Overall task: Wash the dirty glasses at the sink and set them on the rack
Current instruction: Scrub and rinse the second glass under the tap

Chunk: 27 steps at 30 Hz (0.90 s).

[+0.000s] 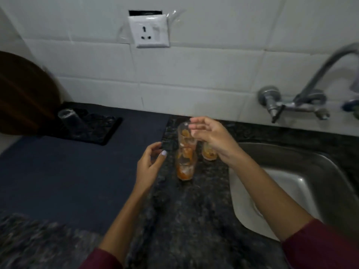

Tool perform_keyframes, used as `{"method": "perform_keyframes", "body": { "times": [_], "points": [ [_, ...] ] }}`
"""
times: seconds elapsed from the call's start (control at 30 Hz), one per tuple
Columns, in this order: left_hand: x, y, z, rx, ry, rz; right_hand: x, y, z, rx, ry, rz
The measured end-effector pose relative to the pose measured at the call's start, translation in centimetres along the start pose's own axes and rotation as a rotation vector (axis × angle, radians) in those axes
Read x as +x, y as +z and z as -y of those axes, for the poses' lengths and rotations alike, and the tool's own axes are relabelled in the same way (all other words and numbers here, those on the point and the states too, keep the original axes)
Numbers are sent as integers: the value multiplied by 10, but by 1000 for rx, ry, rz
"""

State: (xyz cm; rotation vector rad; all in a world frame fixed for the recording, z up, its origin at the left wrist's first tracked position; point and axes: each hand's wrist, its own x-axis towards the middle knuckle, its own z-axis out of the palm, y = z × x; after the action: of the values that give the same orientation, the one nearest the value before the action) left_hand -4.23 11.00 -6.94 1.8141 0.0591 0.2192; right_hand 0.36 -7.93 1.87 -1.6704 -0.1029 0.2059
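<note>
At the far left a round dark wooden board (23, 92) leans against the white tiled wall. Just right of it lies a black textured drying mat, the rack (93, 129), with one clear glass (69, 118) standing on it upside down, apparently clean. That suggests one glass is washed and set down, though this is a judgement from its look alone. A dark blue cloth (68, 171) covers the bench between the rack and the bare speckled black granite bench (194, 210).

On the granite, three clear tumblers smeared with orange residue stand close together: the nearest glass (185, 167), a taller-looking one behind it (184, 134), and a third (208, 152) to the right, partly hidden. The left hand (149, 167) hovers just beside the nearest glass, fingers (162, 153) curled but open, holding nothing. The right hand (211, 138) reaches over the group, fingers (196, 121) loosely spread at the rim of the rear glass; blur hides whether they touch it, and no grip is closed.

Further right the steel sink (291, 183) sits empty beside the glasses, under a wall-mounted chrome tap (303, 94) with no water running.

So, counted: one glass on the rack, three dirty ones left to pick up, wash and set down.
</note>
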Motion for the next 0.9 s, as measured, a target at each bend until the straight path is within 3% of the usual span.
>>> {"method": "perform_keyframes", "body": {
  "times": [0.2, 0.43, 0.53, 0.73, 0.9],
  "points": [
    [-24, 52, 27, 81, -199, 170, -45, -85, -55, -95, 192, -61],
    [-13, 95, 34, 181, -220, -155, -66, -116, -85, -135, 283, -14],
    [-11, 98, 31, 227, -205, -206, -68, -123, -90, -141, 281, -21],
    [-17, 96, 12, 248, -155, -68, -66, -138, -96, -96, 259, -102],
    [-14, 118, -36, 209, 39, 140, -63, -165, -94, -95, 268, -207]
  ]
}}
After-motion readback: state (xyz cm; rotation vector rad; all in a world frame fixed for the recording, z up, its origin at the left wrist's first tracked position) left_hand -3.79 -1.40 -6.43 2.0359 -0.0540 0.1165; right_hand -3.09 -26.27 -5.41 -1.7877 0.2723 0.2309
